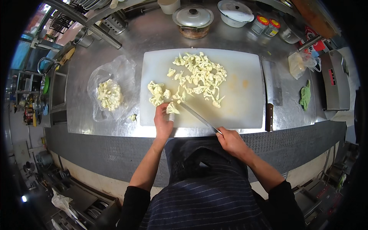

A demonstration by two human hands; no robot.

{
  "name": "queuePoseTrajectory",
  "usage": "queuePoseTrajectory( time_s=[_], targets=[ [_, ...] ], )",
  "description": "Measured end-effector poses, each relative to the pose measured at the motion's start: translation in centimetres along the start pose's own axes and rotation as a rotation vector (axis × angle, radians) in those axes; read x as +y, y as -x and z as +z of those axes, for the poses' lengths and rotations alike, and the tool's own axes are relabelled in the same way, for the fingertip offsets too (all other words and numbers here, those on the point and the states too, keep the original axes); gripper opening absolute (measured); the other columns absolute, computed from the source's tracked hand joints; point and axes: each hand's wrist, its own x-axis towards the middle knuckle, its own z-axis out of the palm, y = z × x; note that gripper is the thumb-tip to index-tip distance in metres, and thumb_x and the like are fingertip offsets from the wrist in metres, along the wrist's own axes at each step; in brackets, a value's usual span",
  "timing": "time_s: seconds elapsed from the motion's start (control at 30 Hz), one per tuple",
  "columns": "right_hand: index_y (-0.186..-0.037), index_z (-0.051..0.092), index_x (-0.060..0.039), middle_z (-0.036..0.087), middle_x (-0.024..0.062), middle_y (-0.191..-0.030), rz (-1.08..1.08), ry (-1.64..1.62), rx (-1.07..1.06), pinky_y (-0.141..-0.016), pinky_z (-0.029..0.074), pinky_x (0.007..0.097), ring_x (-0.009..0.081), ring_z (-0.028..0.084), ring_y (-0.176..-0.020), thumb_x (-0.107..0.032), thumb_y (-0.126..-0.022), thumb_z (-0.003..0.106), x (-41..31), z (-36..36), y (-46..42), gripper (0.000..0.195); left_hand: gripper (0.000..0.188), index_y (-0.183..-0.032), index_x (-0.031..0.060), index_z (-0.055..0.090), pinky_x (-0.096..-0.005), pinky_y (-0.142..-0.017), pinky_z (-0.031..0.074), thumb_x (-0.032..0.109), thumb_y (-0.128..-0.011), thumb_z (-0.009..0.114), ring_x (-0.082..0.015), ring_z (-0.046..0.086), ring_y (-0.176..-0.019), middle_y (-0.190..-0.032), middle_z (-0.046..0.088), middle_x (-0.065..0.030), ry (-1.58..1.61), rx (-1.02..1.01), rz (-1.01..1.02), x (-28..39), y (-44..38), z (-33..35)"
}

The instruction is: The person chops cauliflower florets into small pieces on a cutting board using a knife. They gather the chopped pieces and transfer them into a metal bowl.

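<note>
My left hand (164, 120), with a white wrap on one finger, holds a cauliflower floret (172, 108) at the near left part of a white cutting board (244, 112). My right hand (233, 142) grips the handle of a knife (199, 117); its blade slants up and left across the board, the tip close to the floret. Beyond my left hand lies a small group of cauliflower pieces (155, 92). A larger spread of cut florets (201, 72) covers the board's upper middle. Left of the board, a cauliflower head (109, 95) sits on a clear plastic bag (126, 69).
A cleaver (268, 86) lies along the board's right edge. Farther right are a green cloth (305, 95) and a plastic bag (297, 64). A lidded pot (193, 21), a lidded white bowl (235, 14) and red-lidded jars (260, 25) stand at the back of the steel table (77, 115).
</note>
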Motion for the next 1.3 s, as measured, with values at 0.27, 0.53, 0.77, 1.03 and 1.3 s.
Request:
queuePoseTrajectory(
  time_s=[0.27,0.53,0.77,1.03,1.3],
  targets=[
    [-0.114,0.058,-0.0016,0.067,0.0249,-0.099,0.060,0.045,-0.101,-0.083,0.050,0.0510,0.0449,0.062,-0.093,-0.020,-0.097,0.051,-0.8,0.7,0.2,0.026,0.034,-0.109,0.0019,0.050,-0.0373,-0.094,0.050,-0.007,-0.082,0.067,-0.0263,0.059,-0.111,-0.122,0.057,-0.0146,0.072,0.045,0.111,0.0,1.2,0.1],
    [-0.114,0.059,-0.0028,0.067,0.0234,-0.103,0.107,0.025,-0.135,-0.085,0.050,0.0500,0.0448,0.062,-0.095,-0.022,-0.098,0.049,-1.1,0.3,0.4,0.027,0.036,-0.112,0.0020,0.052,-0.0346,-0.094,0.050,-0.010,-0.081,0.065,-0.0211,0.057,-0.111,-0.115,0.055,-0.0109,0.196,0.064,0.099,-1.2,1.8,-0.7],
    [-0.116,0.059,-0.0045,0.067,0.0222,-0.106,0.088,0.079,-0.139,-0.085,0.050,0.0500,0.0437,0.063,-0.096,-0.023,-0.098,0.050,-0.9,0.4,0.3,0.027,0.040,-0.114,0.0046,0.063,-0.0347,-0.094,0.051,-0.011,-0.077,0.062,-0.0292,0.057,-0.105,-0.111,0.053,-0.0137,-0.024,0.067,0.185,-1.5,1.8,-0.9],
    [-0.117,0.056,-0.0058,0.067,0.0208,-0.104,0.083,0.178,-0.161,-0.081,0.050,0.0527,0.0448,0.063,-0.092,-0.024,-0.097,0.049,-0.6,0.8,-0.1,0.027,0.041,-0.113,0.0036,0.062,-0.0355,-0.094,0.052,-0.013,-0.076,0.062,-0.0297,0.059,-0.107,-0.112,0.055,-0.0143,-0.058,0.071,0.186,-0.6,1.6,-0.6],
    [-0.111,0.053,-0.0046,0.066,0.0246,-0.098,0.057,0.265,-0.210,-0.075,0.050,0.0552,0.0452,0.064,-0.086,-0.020,-0.096,0.047,-0.1,1.3,-1.0,0.022,0.042,-0.116,0.0033,0.060,-0.0352,-0.097,0.051,-0.013,-0.077,0.062,-0.0300,0.062,-0.112,-0.120,0.061,-0.0152,-0.038,0.033,0.167,-1.1,1.6,-0.8]
  ],
)
